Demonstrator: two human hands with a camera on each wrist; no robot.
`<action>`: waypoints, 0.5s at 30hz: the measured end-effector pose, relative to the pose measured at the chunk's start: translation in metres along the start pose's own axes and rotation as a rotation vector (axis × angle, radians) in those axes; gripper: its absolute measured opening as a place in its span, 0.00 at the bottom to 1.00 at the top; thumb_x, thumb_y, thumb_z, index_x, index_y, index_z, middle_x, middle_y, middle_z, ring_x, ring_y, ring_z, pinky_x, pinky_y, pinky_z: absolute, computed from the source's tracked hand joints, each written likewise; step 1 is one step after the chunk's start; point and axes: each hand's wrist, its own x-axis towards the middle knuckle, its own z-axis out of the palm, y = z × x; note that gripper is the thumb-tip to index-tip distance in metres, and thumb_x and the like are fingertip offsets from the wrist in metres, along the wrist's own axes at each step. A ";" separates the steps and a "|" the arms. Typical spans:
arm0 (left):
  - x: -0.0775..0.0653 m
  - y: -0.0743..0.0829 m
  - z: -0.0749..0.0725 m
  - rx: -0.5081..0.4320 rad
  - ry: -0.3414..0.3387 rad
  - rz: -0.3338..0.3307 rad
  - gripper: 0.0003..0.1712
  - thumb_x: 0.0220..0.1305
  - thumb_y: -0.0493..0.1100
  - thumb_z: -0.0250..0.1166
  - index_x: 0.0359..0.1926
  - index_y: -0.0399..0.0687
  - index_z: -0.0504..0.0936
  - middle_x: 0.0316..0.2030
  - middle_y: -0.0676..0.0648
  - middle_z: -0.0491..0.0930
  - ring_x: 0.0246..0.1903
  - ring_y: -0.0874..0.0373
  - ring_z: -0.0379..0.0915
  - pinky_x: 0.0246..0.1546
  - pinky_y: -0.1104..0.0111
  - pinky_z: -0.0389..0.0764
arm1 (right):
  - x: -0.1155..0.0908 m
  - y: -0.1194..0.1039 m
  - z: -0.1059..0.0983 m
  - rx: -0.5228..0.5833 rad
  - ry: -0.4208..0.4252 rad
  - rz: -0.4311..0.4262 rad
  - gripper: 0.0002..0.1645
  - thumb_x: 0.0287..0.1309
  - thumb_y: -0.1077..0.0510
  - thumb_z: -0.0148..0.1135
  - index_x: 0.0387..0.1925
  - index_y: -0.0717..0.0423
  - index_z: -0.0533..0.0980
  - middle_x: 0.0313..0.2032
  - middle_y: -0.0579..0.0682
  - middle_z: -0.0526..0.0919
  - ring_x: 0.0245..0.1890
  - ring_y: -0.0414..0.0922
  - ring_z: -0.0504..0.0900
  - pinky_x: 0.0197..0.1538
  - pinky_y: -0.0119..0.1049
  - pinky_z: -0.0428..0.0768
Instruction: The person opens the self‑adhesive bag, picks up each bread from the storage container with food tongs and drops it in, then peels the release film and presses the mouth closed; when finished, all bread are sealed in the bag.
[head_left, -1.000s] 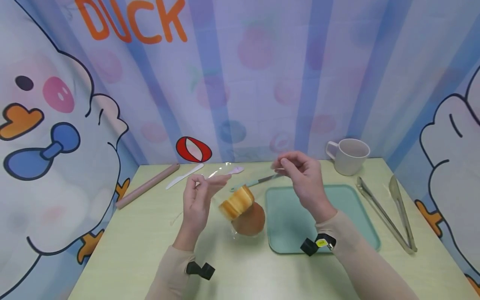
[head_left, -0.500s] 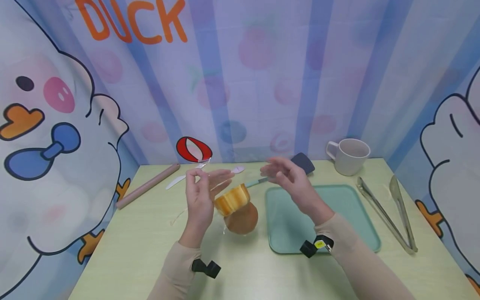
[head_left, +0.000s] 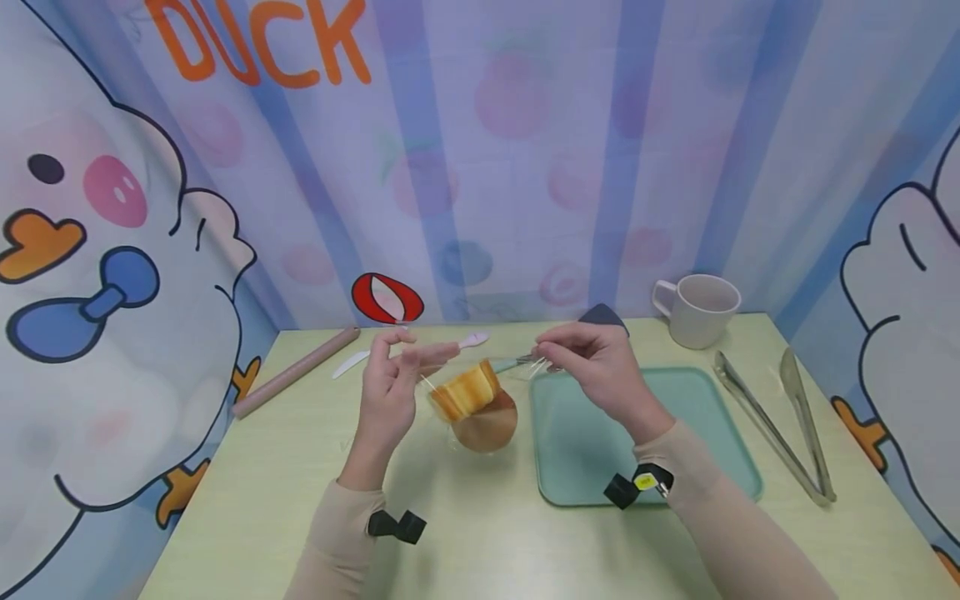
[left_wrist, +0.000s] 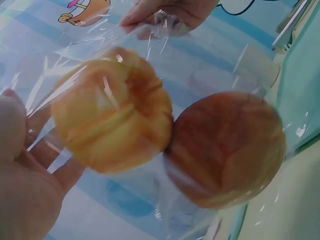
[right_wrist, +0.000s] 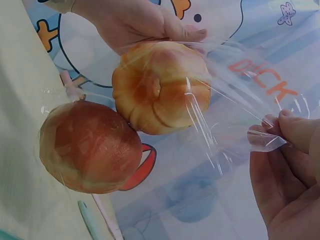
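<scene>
A clear plastic bag [right_wrist: 215, 145] hangs over the table between both hands, holding two breads. One is a pale golden, ridged bun [left_wrist: 112, 112] with a dimple at its centre; the other is a smooth round brown bun [left_wrist: 227, 150], lower down. My left hand [head_left: 390, 387] grips the bag's left side, several fingers lying behind the film by the ridged bun. On the right, my right hand [head_left: 603, 367] pinches the bag's edge between thumb and fingertips, pulling the film taut. The film is see-through, so its rim is hard to trace.
Right of the breads lies a teal tray [head_left: 600, 458]. Behind it are a grey mug [head_left: 702, 312] and a spatula's dark blade [head_left: 602, 315]. Metal tongs [head_left: 821, 492] lie far right. A pinkish rod [head_left: 296, 372], white knife [head_left: 351, 363] and lilac utensil [head_left: 474, 340] lie back left.
My right hand was off the film with loose fingers half a second ago and now pinches it. The bag and breads have shifted slightly left since one second ago.
</scene>
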 end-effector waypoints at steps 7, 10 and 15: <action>0.005 0.003 -0.015 0.043 -0.140 0.063 0.11 0.80 0.31 0.52 0.53 0.30 0.79 0.50 0.31 0.87 0.47 0.50 0.90 0.50 0.59 0.88 | 0.001 0.001 -0.004 0.121 -0.017 0.040 0.09 0.68 0.69 0.66 0.47 0.65 0.87 0.38 0.53 0.92 0.34 0.47 0.90 0.40 0.39 0.89; 0.006 0.005 -0.019 0.021 -0.172 0.078 0.10 0.79 0.30 0.54 0.51 0.29 0.81 0.47 0.31 0.88 0.45 0.48 0.90 0.50 0.59 0.87 | 0.001 0.001 -0.006 0.172 -0.030 0.033 0.11 0.68 0.71 0.65 0.48 0.61 0.88 0.39 0.51 0.92 0.34 0.48 0.90 0.41 0.38 0.89; 0.006 0.006 -0.024 -0.067 -0.206 0.082 0.12 0.79 0.30 0.55 0.52 0.23 0.80 0.43 0.31 0.89 0.45 0.52 0.90 0.54 0.58 0.86 | 0.001 0.000 -0.010 0.254 -0.074 -0.021 0.13 0.67 0.74 0.63 0.46 0.60 0.88 0.39 0.51 0.92 0.37 0.45 0.91 0.42 0.38 0.89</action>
